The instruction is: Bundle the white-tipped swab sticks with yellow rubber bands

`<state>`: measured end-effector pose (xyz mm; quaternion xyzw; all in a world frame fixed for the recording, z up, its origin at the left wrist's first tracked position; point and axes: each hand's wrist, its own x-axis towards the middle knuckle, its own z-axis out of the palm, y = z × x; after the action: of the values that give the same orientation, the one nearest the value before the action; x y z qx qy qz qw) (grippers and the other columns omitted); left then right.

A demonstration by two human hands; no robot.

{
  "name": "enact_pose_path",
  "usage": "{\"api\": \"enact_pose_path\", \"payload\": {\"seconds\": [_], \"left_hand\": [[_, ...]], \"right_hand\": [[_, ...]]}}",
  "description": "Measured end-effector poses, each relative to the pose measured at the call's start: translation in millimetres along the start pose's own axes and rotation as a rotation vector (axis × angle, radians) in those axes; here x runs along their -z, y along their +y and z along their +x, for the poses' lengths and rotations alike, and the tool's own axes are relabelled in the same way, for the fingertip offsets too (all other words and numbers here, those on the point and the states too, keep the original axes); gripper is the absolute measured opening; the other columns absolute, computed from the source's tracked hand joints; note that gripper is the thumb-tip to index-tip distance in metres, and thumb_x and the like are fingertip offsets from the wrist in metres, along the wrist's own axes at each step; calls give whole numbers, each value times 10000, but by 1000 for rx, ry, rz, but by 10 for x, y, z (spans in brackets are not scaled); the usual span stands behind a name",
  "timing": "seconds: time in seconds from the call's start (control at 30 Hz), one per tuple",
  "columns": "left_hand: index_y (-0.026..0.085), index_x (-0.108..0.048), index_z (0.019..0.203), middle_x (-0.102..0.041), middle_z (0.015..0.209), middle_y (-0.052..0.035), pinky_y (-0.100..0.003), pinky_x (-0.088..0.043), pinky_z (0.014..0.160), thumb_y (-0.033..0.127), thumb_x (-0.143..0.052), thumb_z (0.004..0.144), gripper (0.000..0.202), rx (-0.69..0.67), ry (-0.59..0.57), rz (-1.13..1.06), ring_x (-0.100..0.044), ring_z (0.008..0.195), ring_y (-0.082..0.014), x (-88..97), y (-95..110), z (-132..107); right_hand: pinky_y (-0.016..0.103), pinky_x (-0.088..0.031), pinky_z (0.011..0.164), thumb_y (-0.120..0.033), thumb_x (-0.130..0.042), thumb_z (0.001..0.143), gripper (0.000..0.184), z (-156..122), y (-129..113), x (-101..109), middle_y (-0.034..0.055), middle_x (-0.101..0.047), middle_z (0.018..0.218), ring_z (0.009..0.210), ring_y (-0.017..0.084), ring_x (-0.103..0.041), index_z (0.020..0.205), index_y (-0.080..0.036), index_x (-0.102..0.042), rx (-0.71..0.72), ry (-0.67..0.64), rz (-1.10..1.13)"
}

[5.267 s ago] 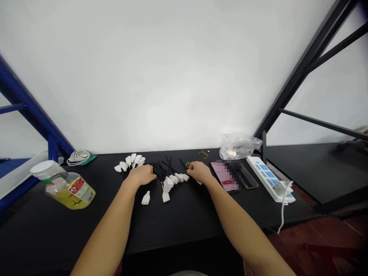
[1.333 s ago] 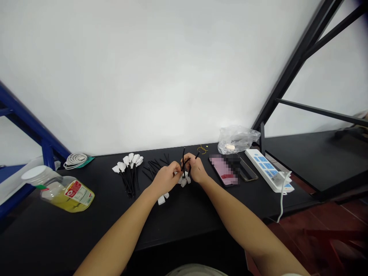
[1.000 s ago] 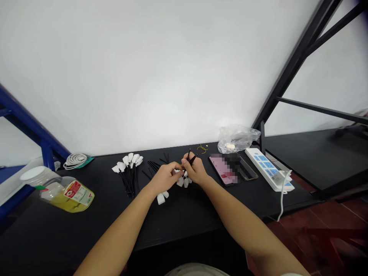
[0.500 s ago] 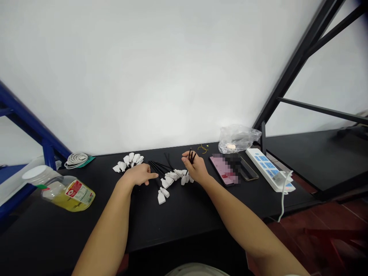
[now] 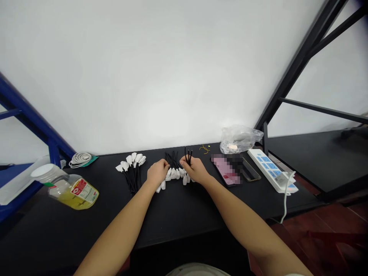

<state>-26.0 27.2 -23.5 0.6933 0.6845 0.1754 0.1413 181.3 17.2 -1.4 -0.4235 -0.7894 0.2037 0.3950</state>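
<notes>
My right hand (image 5: 197,170) is closed around several thin black wires (image 5: 188,156). Their black ends stick up past my fingers, and their white, flat, plug-like ends (image 5: 186,179) hang below. Just left of it lies a loose pile of the same wires, black stems (image 5: 172,158) toward the wall and white ends (image 5: 173,174) toward me. My left hand (image 5: 157,172) is at the pile's left side with fingers curled in; what they pinch is hidden. A few white ends (image 5: 161,186) show beneath it. A separate fanned bunch (image 5: 132,170) lies farther left, white ends toward the wall.
On the black table (image 5: 172,222), a clear jug with yellow liquid (image 5: 77,195) and a coiled white cable (image 5: 80,159) are at left. To the right are two phones (image 5: 225,168) (image 5: 250,168), a plastic bag (image 5: 241,138) and a power strip (image 5: 270,168). A white wall stands behind.
My left hand has moved right, off the left bunch and over to the middle pile. The pile's stems now stand more upright. My right hand keeps its wires in nearly the same place.
</notes>
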Motion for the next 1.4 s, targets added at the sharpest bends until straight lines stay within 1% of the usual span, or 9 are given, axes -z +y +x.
{"api": "enact_pose_path", "payload": {"seconds": [0.17,0.27,0.37,0.43,0.67,0.77,0.97,1.2,1.4], "left_hand": [[217,-688,991,-748,973,-70,-308,-468,784,364,-550,900,221,12,59,-189,-678,965,-239,-8,-120,117],[192,-674,1039,-729,934,-62,-307,-485,817,330,-573,879,234,-20,207,-345,-677,911,-214,46,-185,147],[194,-621,1046,-681,908,-30,-281,-501,696,377,-573,882,251,-56,383,-580,-639,692,-150,119,-134,107],[199,-568,1015,-652,906,-11,-250,-484,584,427,-617,854,283,-91,402,-750,-588,565,-104,151,-16,35],[195,-530,888,-616,709,29,-216,-484,515,456,-753,751,370,-160,160,-964,-644,547,-119,138,393,-261],[189,-559,878,-607,658,35,-238,-525,551,476,-762,750,374,-168,64,-986,-664,570,-138,125,394,-279],[176,-608,887,-640,686,13,-240,-524,567,464,-703,825,309,-260,-17,-960,-664,596,-135,59,371,-277],[174,-618,860,-636,600,11,-234,-477,565,492,-681,847,324,-306,-137,-954,-635,563,-137,4,397,-331],[165,-691,800,-634,674,-2,-232,-403,545,469,-709,808,305,-408,-178,-717,-549,580,-117,172,352,-307]], "right_hand": [[241,-418,668,-327,-490,982,194,7,23,0,-8,-642,741,685,151,-607,894,-219,-625,-12,-11,-32],[247,-425,678,-338,-499,979,190,11,35,0,-7,-648,752,699,157,-616,897,-221,-623,-24,-7,-47],[262,-430,702,-375,-464,996,232,10,29,1,8,-652,782,735,170,-622,910,-222,-616,-16,-10,-40],[267,-430,702,-392,-432,1007,265,3,11,3,16,-646,786,735,172,-612,914,-221,-612,-1,-18,-18],[260,-424,647,-480,-350,1030,381,-47,-79,8,14,-588,692,645,157,-555,953,-214,-611,49,-51,103],[265,-420,640,-492,-324,1036,408,-58,-98,16,14,-585,692,639,154,-552,930,-214,-604,68,-39,151],[279,-448,652,-462,-378,1026,378,-83,-102,12,12,-578,689,645,153,-547,780,-215,-525,39,24,195],[284,-480,670,-457,-458,994,296,-100,-84,-7,25,-618,780,696,159,-588,938,-206,-604,126,186,264],[271,-480,644,-377,-583,935,184,-95,-127,3,8,-630,722,664,153,-602,882,-209,-632,117,120,187]]}}
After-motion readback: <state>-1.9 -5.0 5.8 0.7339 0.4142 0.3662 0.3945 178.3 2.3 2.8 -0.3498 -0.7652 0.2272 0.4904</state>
